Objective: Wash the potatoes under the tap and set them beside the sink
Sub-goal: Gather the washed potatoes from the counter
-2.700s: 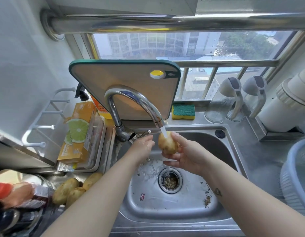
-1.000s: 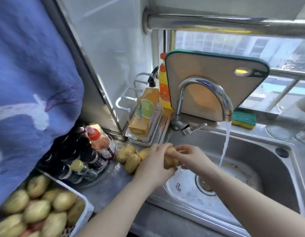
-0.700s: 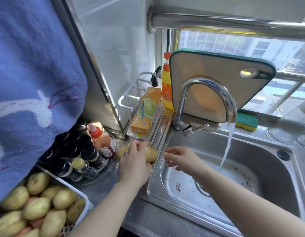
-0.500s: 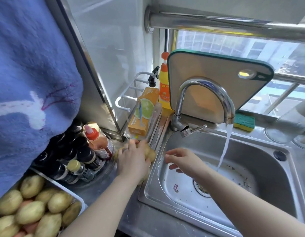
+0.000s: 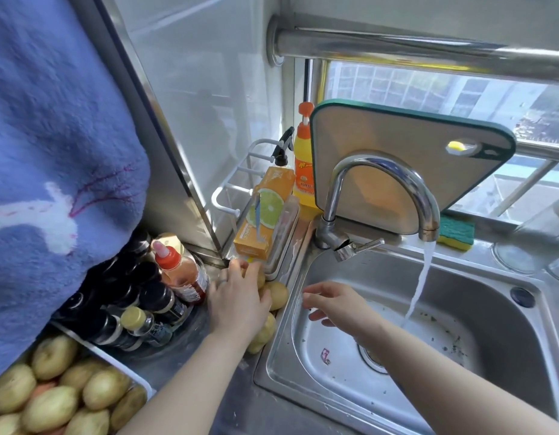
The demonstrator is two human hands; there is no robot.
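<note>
Washed potatoes (image 5: 279, 295) lie in a small pile on the steel counter just left of the sink (image 5: 479, 312). My left hand (image 5: 236, 304) lies on top of that pile, fingers curved over one potato that it mostly hides. My right hand (image 5: 336, 304) hovers open and empty over the left part of the sink bowl. Water (image 5: 420, 285) runs from the curved tap (image 5: 386, 180) into the bowl, to the right of my right hand. A white tray of unwashed potatoes (image 5: 55, 400) sits at the lower left.
Sauce bottles (image 5: 178, 274) crowd the counter left of the pile. An orange box (image 5: 265, 211) in a tray and a detergent bottle (image 5: 304, 171) stand behind it. A cutting board (image 5: 406, 158) leans behind the tap. A blue towel (image 5: 58, 171) hangs at left. A sponge (image 5: 457, 230) sits by the window.
The potato went from under the tap to my left hand, which carried it left and lowered it onto the pile beside the sink. My right hand let go and stayed over the bowl.
</note>
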